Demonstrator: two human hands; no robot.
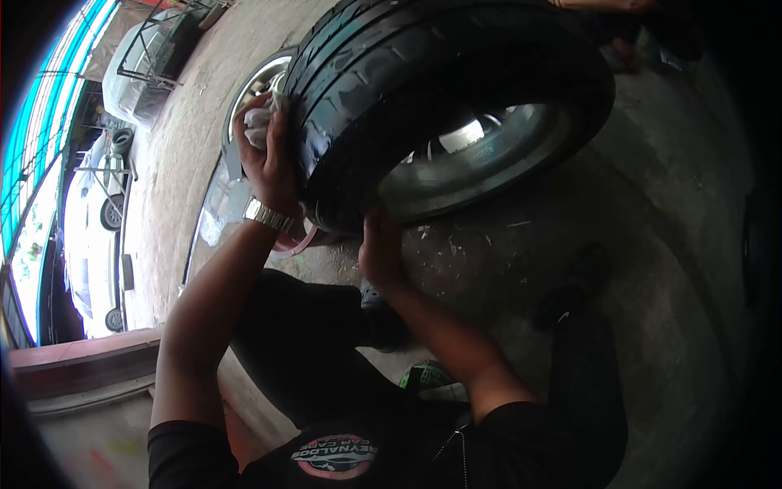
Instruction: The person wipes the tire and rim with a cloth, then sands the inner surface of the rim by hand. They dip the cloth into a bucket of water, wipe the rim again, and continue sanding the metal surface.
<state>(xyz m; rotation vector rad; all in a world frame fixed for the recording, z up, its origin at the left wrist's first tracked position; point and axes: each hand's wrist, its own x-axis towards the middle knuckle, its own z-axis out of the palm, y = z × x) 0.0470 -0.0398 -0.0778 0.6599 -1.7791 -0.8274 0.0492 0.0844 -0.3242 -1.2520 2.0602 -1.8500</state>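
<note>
A large black car tyre (358, 102), wet and shiny on its tread, is mounted on a silver rim (468, 175) and tilted in front of me. My left hand (265, 159), with a metal watch (267, 215) at the wrist, is closed round a crumpled white cloth (259, 129) against the left side of the tread. My right hand (381, 251) grips the tyre's near lower edge; its thumb shows, while the other fingers are mostly hidden.
Another wheel (244, 91) lies behind the tyre on the left. Part of a reddish round object (300, 243) shows below. Parked vehicles (102, 236) and a covered car (134, 73) stand far left. A person's arm (607, 4) appears at top right. The concrete floor (660, 187) has scattered bits.
</note>
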